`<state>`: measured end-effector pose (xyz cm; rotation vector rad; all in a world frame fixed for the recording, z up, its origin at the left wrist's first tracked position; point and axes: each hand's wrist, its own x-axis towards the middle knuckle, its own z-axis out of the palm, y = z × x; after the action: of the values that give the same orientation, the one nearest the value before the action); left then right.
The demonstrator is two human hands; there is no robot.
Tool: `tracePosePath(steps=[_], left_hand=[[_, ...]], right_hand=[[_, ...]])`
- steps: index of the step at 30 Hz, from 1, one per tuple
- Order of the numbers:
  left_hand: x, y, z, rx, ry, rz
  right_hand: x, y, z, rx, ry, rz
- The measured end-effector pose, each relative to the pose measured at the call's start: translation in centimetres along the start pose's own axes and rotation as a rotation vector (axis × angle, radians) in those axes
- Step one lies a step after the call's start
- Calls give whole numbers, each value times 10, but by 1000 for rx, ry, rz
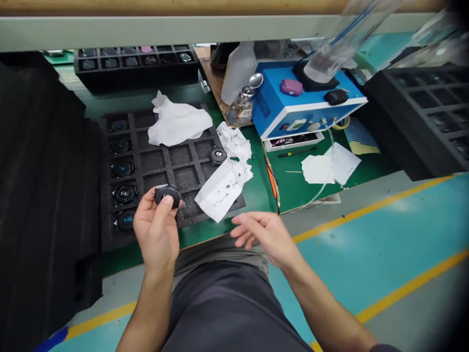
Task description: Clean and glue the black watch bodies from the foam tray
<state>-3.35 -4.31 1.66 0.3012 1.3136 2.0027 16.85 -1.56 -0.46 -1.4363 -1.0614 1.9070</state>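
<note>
My left hand (157, 227) grips a round black watch case (167, 195) between thumb and fingers, above the near part of a black foam tray (152, 160). My right hand (262, 234) hovers off the bench's front edge, fingers apart and nothing in them. Several round watch cases, such as this dark watch case (124, 194), fill the tray's left column. Another black watch case (218, 155) rests at the tray's right side, beside a crumpled tissue (234, 142). A black-smudged white wipe (223, 188) lies over the tray's right edge. A white cloth (178, 122) covers its far compartments.
A blue box-shaped device (278, 107) stands at the right, with a glass pump bottle (241, 105) and a white plastic bottle (240, 68) beside it. Stacked black foam (47, 195) rises at the left. Another foam tray (135, 73) sits behind. A beam (146, 34) crosses above.
</note>
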Motion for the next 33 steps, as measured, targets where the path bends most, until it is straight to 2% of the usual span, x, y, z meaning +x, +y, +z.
tracePosePath(steps=[2,3,5,9,16,19,23,25,27,29,30,31,33], left_hand=[[1,0,0,6,1,10],[2,0,0,10,2,18],[3,0,1,12,7,27],[3,0,1,1,15,20],[4,-1,1,31,-1,33],[3,-1,0,21,0,12],[3,-2,-1,6,8,1],[2,-3,-3,-3,10,0],[2,-3,-4,-7,8,3],[2,-2,-5,-19,6,-3],[2,-1,-6,-29,5,-11],[2,0,-6,-37,1,-24],[2,1,-5,-45,-10,-49]], right_hand=[[12,-15,-20,-88,191,-158],[21,-23,-28,-157,236,-201],[40,-39,-39,-355,214,-202],[74,-64,-45,-528,239,-236],[107,-81,-49,-749,310,-351],[103,-85,-47,-755,347,-445],[71,-90,-28,-709,284,-791],[48,-87,-13,-775,183,-926],[29,-78,-1,-907,22,-1014],[17,-66,4,-1035,-141,-1020],[15,-60,4,-1053,-167,-989],[15,-53,3,-1025,-124,-941],[21,-42,-2,-868,118,-812]])
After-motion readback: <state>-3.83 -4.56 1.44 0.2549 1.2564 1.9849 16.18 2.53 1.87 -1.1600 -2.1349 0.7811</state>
